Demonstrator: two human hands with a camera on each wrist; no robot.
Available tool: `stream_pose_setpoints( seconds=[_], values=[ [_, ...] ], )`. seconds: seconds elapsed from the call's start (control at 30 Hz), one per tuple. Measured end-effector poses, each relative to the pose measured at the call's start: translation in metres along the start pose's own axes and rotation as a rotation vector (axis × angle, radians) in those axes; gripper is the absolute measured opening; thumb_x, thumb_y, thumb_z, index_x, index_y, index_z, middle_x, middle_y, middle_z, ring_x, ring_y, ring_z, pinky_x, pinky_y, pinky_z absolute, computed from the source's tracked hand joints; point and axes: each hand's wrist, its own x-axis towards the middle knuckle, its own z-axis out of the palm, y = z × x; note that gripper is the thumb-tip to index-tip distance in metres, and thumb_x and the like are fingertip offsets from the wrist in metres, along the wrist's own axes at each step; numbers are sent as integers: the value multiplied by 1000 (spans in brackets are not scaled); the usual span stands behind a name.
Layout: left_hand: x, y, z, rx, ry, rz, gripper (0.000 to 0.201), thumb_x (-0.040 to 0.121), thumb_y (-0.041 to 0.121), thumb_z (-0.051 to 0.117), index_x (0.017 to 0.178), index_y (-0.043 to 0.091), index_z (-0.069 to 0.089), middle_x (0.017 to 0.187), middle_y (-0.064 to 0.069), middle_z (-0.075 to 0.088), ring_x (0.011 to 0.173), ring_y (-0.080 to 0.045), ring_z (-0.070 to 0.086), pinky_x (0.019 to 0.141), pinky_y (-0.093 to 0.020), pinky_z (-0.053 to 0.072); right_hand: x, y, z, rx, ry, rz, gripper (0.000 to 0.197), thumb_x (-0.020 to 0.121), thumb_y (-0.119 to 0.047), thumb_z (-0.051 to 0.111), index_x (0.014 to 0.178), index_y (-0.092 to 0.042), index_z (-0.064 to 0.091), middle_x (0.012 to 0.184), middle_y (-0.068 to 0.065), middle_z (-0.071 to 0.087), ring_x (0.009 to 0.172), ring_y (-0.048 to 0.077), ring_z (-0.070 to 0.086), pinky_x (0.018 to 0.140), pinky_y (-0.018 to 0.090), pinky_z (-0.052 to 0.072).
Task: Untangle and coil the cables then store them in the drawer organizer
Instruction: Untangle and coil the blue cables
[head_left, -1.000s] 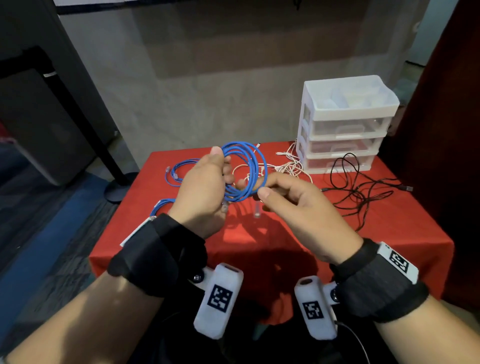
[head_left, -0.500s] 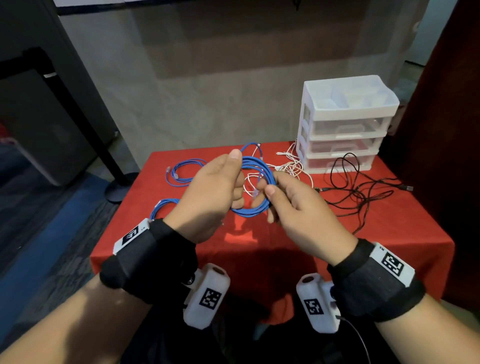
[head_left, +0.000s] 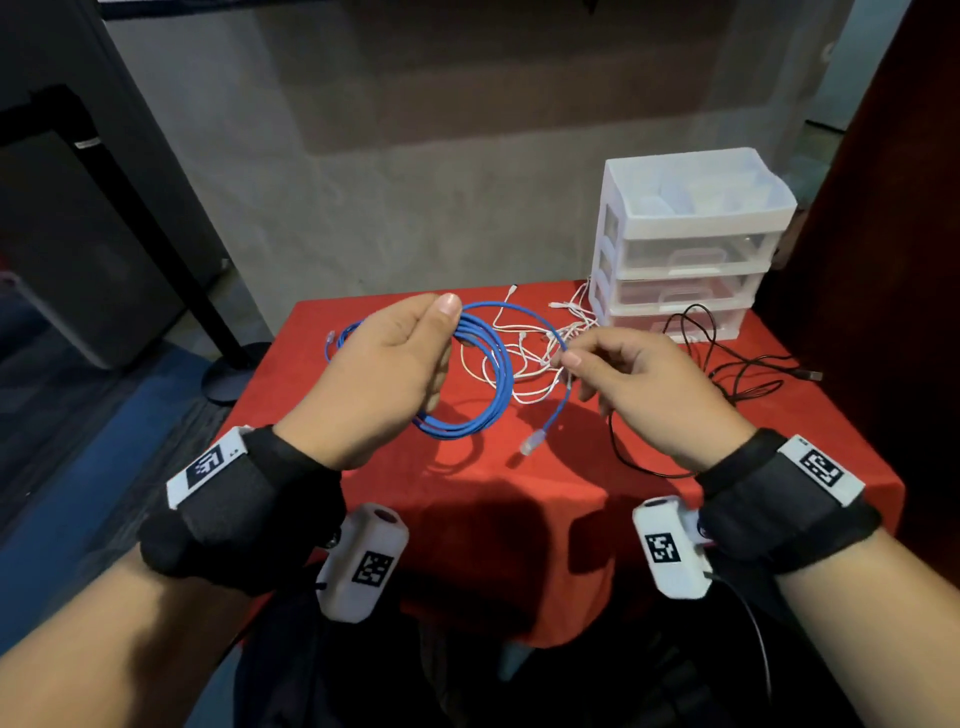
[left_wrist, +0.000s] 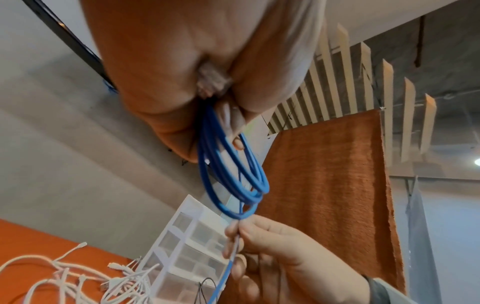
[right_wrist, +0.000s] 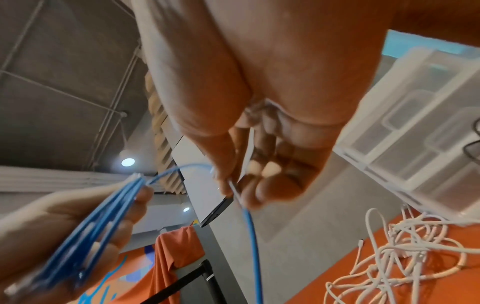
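Note:
My left hand (head_left: 395, 364) grips the coiled loops of a blue cable (head_left: 493, 379) above the red table (head_left: 519, 493). My right hand (head_left: 613, 374) pinches the cable's loose tail between thumb and forefinger, and the clear plug (head_left: 532, 444) dangles below. In the left wrist view the blue cable (left_wrist: 233, 174) hangs from my left hand (left_wrist: 207, 86) down to my right hand (left_wrist: 259, 246). The right wrist view shows my right hand (right_wrist: 233, 189) pinching the blue cable (right_wrist: 253, 236). A white three-drawer organizer (head_left: 691, 244) stands at the back right, drawers closed.
A tangle of white cables (head_left: 535, 358) lies on the table behind my hands. A black cable (head_left: 727, 374) sprawls at the right beside the organizer. Another blue cable (head_left: 337, 338) lies at the back left, partly hidden by my left hand.
My hands have moved apart. The right hand has slid out along the blue cable's tail to the right, and the plug end now hangs free below it.

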Motion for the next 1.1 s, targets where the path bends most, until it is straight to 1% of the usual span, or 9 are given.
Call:
stream_pose_setpoints(
  seconds=[0.13,0.27,0.5,0.6,0.7,0.77,0.83,0.93,1.1],
  values=[
    [1,-23,-6,197,87,15,41,104,46,42,72,20,40,56,9,33,49,-11,28,51,-32,27,-7,-16,-5,181,11,-11,16,102,-8,59,92,-2,69,74,11,63,62,16,60,54,28,51],
    [2,-33,4,445,155,51,38,108,36,39,74,19,42,57,12,36,52,-7,32,56,-36,30,-9,-46,-5,453,-4,-4,18,101,-8,59,99,9,64,71,9,64,60,18,63,56,26,54],
    [6,-31,22,219,212,-39,40,100,51,40,70,24,43,59,0,38,53,-18,34,54,-49,35,-18,-53,20,397,-22,-15,12,92,-8,73,85,-5,63,71,11,64,65,19,65,61,32,59],
    [6,-27,31,-51,170,-169,41,107,41,41,71,21,38,53,1,33,41,-13,27,44,-29,28,-20,-39,37,45,65,-141,13,86,-16,80,80,-15,68,85,6,65,77,15,60,77,33,51],
    [5,-13,37,-347,91,-287,39,110,31,38,73,20,36,54,5,26,42,-7,17,39,-19,18,-24,-37,55,195,135,-142,16,92,-3,69,100,-13,59,91,-6,61,71,3,53,71,23,43],
    [4,-6,37,-439,71,-311,38,110,30,39,74,19,40,54,6,25,42,-5,16,38,-19,16,-25,-43,60,451,142,-111,31,97,9,57,117,-12,45,98,8,65,64,0,53,64,18,43],
    [4,-5,35,-492,73,-320,38,110,30,39,74,17,42,51,7,27,40,-4,17,37,-19,14,-24,-48,59,545,99,-61,39,99,9,53,128,-13,38,105,21,69,68,7,60,63,24,49],
    [6,-7,28,-547,59,-326,38,110,32,39,73,21,38,54,8,23,40,-3,17,37,-18,15,-21,-49,53,471,-27,12,29,103,-3,55,129,-10,45,85,11,66,65,12,60,61,31,51],
    [7,-9,10,-579,42,-337,37,110,32,38,73,25,32,57,8,18,42,-3,14,35,-17,18,-27,-39,43,264,-267,-8,25,104,-21,57,99,4,57,71,20,52,55,33,54,57,26,49]
  ],
)
